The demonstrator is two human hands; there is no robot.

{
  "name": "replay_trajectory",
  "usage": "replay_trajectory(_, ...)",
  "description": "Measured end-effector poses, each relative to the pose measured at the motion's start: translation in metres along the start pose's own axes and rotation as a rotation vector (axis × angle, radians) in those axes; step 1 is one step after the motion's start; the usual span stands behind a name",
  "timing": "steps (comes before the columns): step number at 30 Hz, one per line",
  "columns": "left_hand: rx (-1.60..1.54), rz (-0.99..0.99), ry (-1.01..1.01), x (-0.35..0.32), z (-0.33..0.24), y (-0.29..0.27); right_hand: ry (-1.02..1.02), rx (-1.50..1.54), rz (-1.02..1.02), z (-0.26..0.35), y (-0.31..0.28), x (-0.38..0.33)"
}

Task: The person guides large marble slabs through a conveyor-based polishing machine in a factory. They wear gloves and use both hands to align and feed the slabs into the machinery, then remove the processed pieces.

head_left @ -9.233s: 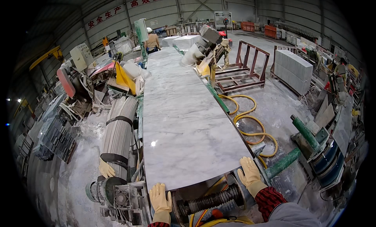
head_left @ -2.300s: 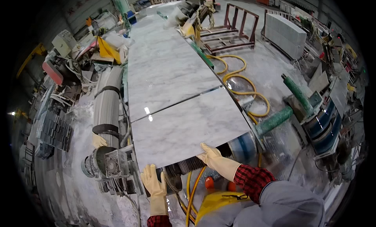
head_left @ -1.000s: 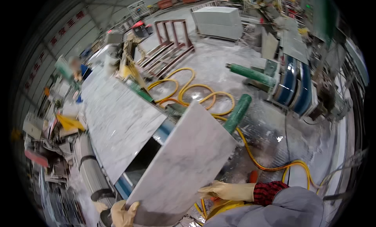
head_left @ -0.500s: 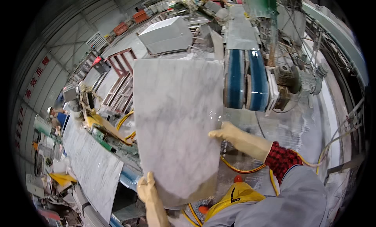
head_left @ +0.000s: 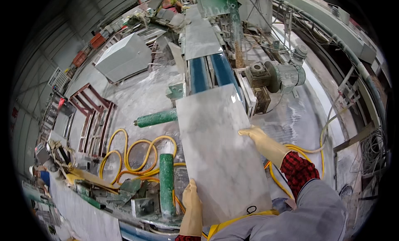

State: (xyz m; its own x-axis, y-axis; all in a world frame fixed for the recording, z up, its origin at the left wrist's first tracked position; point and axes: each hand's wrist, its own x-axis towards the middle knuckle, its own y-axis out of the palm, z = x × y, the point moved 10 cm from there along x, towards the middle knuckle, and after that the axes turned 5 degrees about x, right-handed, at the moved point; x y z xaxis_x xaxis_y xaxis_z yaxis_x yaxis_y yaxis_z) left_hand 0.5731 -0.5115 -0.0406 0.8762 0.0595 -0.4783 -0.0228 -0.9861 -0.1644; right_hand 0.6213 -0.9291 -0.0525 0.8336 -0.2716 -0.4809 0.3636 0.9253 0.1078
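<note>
A pale grey-veined stone slab (head_left: 222, 153), wet and glossy, lies tilted in front of me between my two gloved hands. My left hand (head_left: 192, 205), in a cream rubber glove, grips its left edge close to my body, thumb on the top face. Halfway up the right edge, my right hand (head_left: 259, 141) holds it the same way, its fingers hidden beneath. The slab's far end overlaps the two blue belts (head_left: 209, 70) of a conveyor; whether it rests on them I cannot tell. Its near end meets my yellow apron (head_left: 241, 218).
Green rollers (head_left: 167, 185) stand and jut out left of the slab, with a coiled yellow hose (head_left: 145, 160) on the floor. A motor (head_left: 286, 75) sits right of the belts. Another slab (head_left: 89, 212) lies lower left; a person (head_left: 41, 174) is beyond it.
The slab has swung right and its far end now lies over the blue belts. Both hands kept their hold. My view has turned right, bringing the green rollers and coiled hose into sight.
</note>
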Motion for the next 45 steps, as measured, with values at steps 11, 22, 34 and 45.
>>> replay_trajectory(11, 0.401, 0.070, 0.018, 0.128, 0.005, 0.025, 0.123, -0.065, -0.233, -0.006, -0.027, 0.053)
replay_trajectory(22, 0.301, 0.258, 0.028, 0.191, -0.030, 0.064, -0.373, -0.708, 0.081, 0.001, -0.001, 0.003)
replay_trajectory(34, 0.012, 0.335, -0.043, 0.230, -0.050, 0.104, -0.086, -0.231, 0.108, -0.061, -0.008, -0.043)
replay_trajectory(45, -0.123, 0.490, -0.524, 0.218, -0.076, 0.130, 0.306, 0.272, -0.029, -0.032, -0.015, 0.031)
